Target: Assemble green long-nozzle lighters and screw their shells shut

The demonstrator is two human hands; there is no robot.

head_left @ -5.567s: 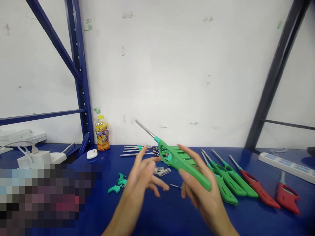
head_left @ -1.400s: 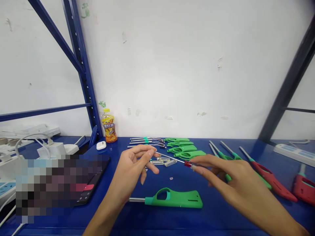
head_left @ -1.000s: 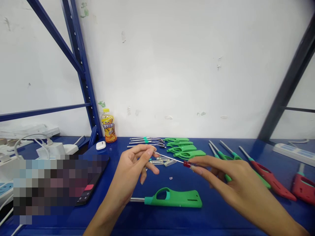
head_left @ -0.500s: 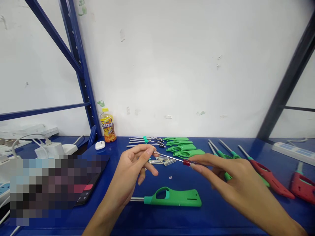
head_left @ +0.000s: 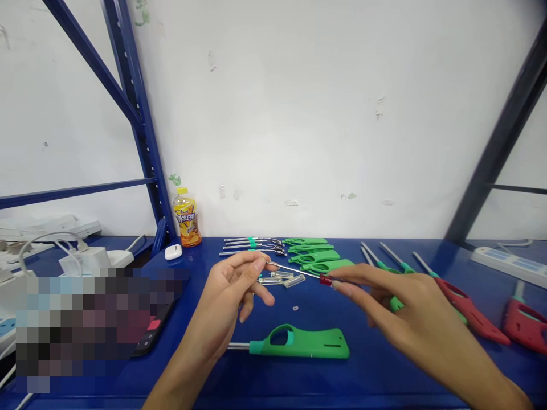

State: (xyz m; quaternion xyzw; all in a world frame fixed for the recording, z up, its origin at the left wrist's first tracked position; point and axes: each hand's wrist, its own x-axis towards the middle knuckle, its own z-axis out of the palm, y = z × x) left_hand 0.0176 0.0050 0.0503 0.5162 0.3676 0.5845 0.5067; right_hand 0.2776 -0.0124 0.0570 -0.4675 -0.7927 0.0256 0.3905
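My right hand (head_left: 397, 302) pinches the dark red handle of a screwdriver (head_left: 299, 270) between thumb and fingers. Its thin metal shaft points left, sloping slightly up to my left hand (head_left: 235, 290). There the thumb and index finger are pinched at the screwdriver's tip; whether a small part sits between them I cannot make out. Below the hands lies a green gas lighter (head_left: 318, 344), its metal tube pointing left and partly hidden by my left wrist. Several clear fuel tanks (head_left: 294, 280) lie just behind the fingers, and a tiny pale piece (head_left: 295, 308) rests in front of them.
Several metal lighter tubes with wires (head_left: 252, 246) and green handle shells (head_left: 327, 266) line the back. Green and red lighters (head_left: 470, 310) lie on the right, beside a power strip (head_left: 513, 265). A drink bottle (head_left: 187, 219), white case (head_left: 173, 251), chargers and a blurred-out device occupy the left.
The screwdriver's handle and my right fingers have shifted very slightly to the right. My left hand keeps its pinch at the tip.
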